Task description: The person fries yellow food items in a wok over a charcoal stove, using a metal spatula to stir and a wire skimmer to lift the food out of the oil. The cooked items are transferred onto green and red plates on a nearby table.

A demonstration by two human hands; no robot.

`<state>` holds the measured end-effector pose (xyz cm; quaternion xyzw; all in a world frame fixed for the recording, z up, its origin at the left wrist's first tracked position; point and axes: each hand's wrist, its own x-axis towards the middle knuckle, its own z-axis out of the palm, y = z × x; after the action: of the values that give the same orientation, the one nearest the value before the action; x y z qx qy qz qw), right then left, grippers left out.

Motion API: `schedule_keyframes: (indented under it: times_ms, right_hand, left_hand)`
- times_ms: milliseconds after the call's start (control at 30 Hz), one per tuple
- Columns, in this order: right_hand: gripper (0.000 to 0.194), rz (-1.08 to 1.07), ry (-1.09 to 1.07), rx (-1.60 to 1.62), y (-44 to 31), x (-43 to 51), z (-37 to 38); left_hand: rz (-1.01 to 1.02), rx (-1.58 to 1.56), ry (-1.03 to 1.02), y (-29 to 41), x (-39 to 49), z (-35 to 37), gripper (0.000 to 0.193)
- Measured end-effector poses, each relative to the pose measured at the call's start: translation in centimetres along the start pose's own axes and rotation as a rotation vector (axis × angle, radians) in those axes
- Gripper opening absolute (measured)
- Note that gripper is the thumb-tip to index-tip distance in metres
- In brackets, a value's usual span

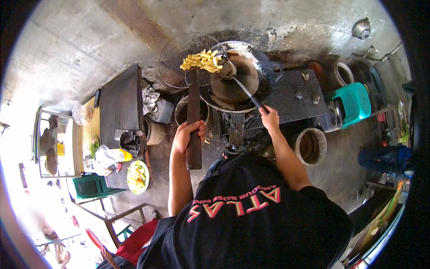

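My left hand (189, 136) is closed around the flat wooden handle of a wide wire-mesh strainer (168, 65). Cut yellow pieces, which look like fried potato sticks (203, 61), lie in a heap on the mesh. The strainer overlaps the left rim of a large blackened wok (242, 87). In my right hand (270, 117) is the dark grip of a long-handled metal ladle (229, 70), whose bowl is over the wok beside the potato sticks. What the ladle's bowl holds cannot be told. The wok's middle looks brown.
A dark wooden table (119, 101) at left bears a green plate (138, 177) of food, a cleaver (121, 133) and plastic bags. Right of the wok are a sooty counter (292, 97), a green plastic stool (361, 101) and a round bucket (311, 146). Another person in red (137, 245) is at lower left.
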<state>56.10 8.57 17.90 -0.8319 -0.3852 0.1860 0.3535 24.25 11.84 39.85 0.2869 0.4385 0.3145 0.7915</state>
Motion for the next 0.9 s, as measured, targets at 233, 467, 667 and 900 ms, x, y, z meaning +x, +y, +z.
schedule_keyframes:
  times_ms: [233, 467, 667, 900]
  right_hand:
    - [0.036, 0.431, -0.149, 0.419, -2.2, -2.1, 0.7]
    - [0.024, 0.502, -0.162, 0.610, -5.6, -4.3, 0.8]
    - [0.023, 0.618, -0.197, 0.801, -6.5, -5.5, 1.2]
    - [0.033, 0.711, -0.200, 0.853, -6.2, -6.6, 0.8]
  left_hand:
    - [-0.021, 0.055, -0.097, 0.9, 1.3, -2.6, 0.015]
    - [-0.086, 0.005, -0.141, 1.6, 2.0, -4.4, 0.014]
    - [-0.087, 0.036, -0.173, 2.4, 2.7, -5.5, 0.013]
    - [-0.084, 0.035, -0.226, 3.5, 3.2, -6.5, 0.014]
